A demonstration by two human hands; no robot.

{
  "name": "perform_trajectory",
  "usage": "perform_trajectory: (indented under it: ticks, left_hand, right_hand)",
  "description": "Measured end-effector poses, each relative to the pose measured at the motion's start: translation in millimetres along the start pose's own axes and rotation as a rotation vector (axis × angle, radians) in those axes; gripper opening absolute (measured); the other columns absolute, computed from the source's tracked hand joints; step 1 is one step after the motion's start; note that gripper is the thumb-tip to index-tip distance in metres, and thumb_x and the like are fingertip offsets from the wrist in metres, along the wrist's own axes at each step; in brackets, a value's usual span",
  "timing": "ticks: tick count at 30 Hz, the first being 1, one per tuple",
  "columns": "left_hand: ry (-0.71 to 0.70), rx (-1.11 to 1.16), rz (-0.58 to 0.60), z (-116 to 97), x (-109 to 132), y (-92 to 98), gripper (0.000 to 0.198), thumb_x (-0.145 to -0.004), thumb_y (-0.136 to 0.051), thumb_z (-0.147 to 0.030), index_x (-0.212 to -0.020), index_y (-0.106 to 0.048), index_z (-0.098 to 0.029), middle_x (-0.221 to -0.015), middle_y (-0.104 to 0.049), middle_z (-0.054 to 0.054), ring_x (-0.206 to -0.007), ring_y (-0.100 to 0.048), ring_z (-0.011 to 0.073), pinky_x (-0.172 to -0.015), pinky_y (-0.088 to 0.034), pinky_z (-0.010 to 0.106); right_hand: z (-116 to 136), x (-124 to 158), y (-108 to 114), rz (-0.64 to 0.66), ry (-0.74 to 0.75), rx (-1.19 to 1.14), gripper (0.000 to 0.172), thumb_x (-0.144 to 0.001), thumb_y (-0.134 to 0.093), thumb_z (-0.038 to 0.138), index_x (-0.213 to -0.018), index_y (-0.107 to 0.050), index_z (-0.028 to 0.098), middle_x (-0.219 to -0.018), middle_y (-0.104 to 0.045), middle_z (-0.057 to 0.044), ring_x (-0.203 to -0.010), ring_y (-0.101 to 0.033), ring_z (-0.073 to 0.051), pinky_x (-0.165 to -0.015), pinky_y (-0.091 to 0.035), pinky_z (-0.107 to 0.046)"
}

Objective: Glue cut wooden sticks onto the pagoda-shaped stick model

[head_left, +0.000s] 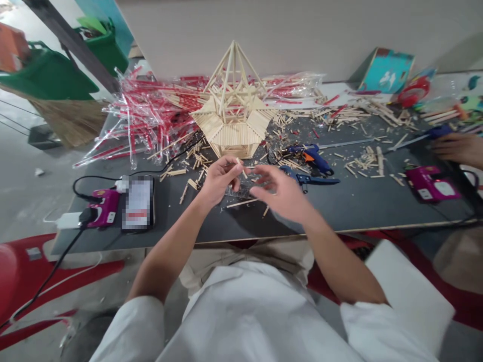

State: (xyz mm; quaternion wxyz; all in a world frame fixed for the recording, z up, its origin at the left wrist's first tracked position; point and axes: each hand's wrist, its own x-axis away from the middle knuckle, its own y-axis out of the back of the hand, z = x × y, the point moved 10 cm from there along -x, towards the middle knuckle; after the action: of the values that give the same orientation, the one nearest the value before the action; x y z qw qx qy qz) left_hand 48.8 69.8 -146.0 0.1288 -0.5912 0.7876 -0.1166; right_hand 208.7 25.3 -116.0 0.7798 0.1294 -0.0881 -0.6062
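My left hand (221, 178) pinches a short wooden stick (242, 168) between thumb and fingers, just in front of a model pavilion made of sticks (232, 118). My right hand (281, 193) hovers beside it with fingers spread and slightly blurred, holding nothing that I can see. Both hands are above the dark tabletop (358, 201). A longer loose stick (241, 203) lies on the table under my hands.
A blue glue gun (313, 157) and blue pliers (307, 178) lie right of the model. Heaps of red-and-clear wrappers (151, 115) lie at left. A phone (138, 202) and pink power strips (103, 207) (433, 184) are on the table. Another person's hand (458, 148) is at right.
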Motion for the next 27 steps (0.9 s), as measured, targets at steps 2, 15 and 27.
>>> perform_trajectory:
  ticks: [2,15,27]
  left_hand:
    - [-0.005,0.009,0.009,-1,1,-2.5,0.04,-0.082,-0.088,-0.049,-0.093,-0.062,-0.021,-0.081,-0.074,-0.001,-0.041,-0.055,0.0045,-0.037,-0.043,0.018]
    - [-0.124,-0.199,-0.097,-7,2,7.1,0.03,-0.088,-0.082,-0.044,-0.095,-0.065,-0.021,-0.086,-0.078,0.003,-0.046,-0.055,0.006,-0.039,-0.042,0.019]
    - [-0.22,-0.638,-0.242,-13,1,25.1,0.017,-0.091,-0.075,-0.035,-0.096,-0.068,-0.02,-0.085,-0.076,0.002,-0.063,-0.066,0.0107,-0.051,-0.045,0.019]
  right_hand:
    - [0,2,-42,0.089,-0.049,-0.333,0.064,-0.078,-0.088,0.047,-0.134,-0.065,0.029,-0.124,-0.074,-0.008,-0.095,-0.072,-0.023,-0.084,-0.06,-0.039]
    - [-42,-10,-79,-0.092,-0.329,-0.836,0.043,-0.055,-0.099,0.048,-0.077,-0.074,0.021,-0.073,-0.067,0.001,-0.062,-0.053,-0.008,-0.055,-0.042,-0.024]
    - [45,25,82,-0.456,0.149,-0.566,0.023,-0.077,-0.092,0.043,-0.08,-0.074,0.028,-0.075,-0.062,0.001,-0.066,-0.054,-0.011,-0.057,-0.047,-0.025]
